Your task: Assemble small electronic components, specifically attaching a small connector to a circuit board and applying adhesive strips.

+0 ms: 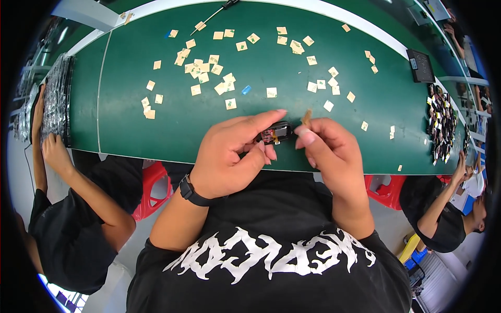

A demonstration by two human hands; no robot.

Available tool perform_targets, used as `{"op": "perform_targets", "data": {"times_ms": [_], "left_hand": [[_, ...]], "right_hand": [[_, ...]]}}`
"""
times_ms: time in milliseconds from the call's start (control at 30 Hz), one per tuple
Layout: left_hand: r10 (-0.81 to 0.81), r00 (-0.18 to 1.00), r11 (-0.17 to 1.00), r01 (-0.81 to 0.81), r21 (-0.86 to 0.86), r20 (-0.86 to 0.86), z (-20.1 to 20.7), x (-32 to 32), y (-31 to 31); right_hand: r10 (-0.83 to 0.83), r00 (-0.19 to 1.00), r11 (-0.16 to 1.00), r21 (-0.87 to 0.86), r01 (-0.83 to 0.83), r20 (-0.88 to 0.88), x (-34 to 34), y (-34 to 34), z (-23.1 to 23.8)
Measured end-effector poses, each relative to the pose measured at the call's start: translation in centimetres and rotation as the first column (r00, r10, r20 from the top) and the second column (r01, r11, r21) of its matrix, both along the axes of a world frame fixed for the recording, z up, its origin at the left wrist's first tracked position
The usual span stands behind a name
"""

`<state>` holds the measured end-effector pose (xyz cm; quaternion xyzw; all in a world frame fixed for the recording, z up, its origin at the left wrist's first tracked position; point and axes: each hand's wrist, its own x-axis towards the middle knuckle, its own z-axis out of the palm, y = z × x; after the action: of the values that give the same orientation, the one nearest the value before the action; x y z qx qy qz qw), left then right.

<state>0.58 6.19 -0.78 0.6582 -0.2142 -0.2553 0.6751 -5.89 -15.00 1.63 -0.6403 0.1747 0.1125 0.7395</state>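
Observation:
My left hand (227, 154) grips a small black electronic device (282, 132) between thumb and fingers. Its casing is open on the upper side, and a reddish circuit board with a grey part shows inside. Close to the device's right end, my right hand (334, 156) pinches a small tan strip (307, 116) between thumb and forefinger, its upper end sticking up. Whether the strip touches the device, I cannot tell. Just beyond the hands, a square cream paper piece (271, 92) and a small blue piece (246, 89) lie on the green table (172, 125).
Many cream paper squares (196, 89) are scattered over the table. A screwdriver (211, 15) lies at the far edge. To the right are a black box (420, 66) and a heap of small black parts (441, 122). At left, a co-worker's hand touches stacked clear plastic trays (55, 99).

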Motion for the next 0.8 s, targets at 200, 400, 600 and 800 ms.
{"op": "perform_targets", "data": {"times_ms": [200, 400, 600, 800], "left_hand": [[-0.022, 0.988, 0.999, 0.015, 0.052, 0.151, 0.4, 0.0, -0.4], [0.075, 0.99, 0.986, -0.091, 0.139, 0.116, 1.0, -1.0, -0.7], [0.573, 0.756, 0.744, -0.642, 0.186, 0.316, 1.9, 1.4, 6.8], [0.618, 0.558, 0.397, -0.829, 0.393, 0.553, -0.9, 7.5, 20.6]], "right_hand": [[-0.088, 0.995, 0.993, -0.079, 0.091, 0.04, -2.3, -1.3, 0.3], [-0.161, 0.984, 0.976, -0.132, 0.171, 0.081, -3.9, -5.3, 0.0], [-0.445, 0.823, 0.478, -0.684, 0.551, 0.353, -4.2, -14.0, -1.0], [-0.217, 0.884, -0.207, -0.905, 0.372, 0.414, -3.3, -24.3, -0.7]]}}
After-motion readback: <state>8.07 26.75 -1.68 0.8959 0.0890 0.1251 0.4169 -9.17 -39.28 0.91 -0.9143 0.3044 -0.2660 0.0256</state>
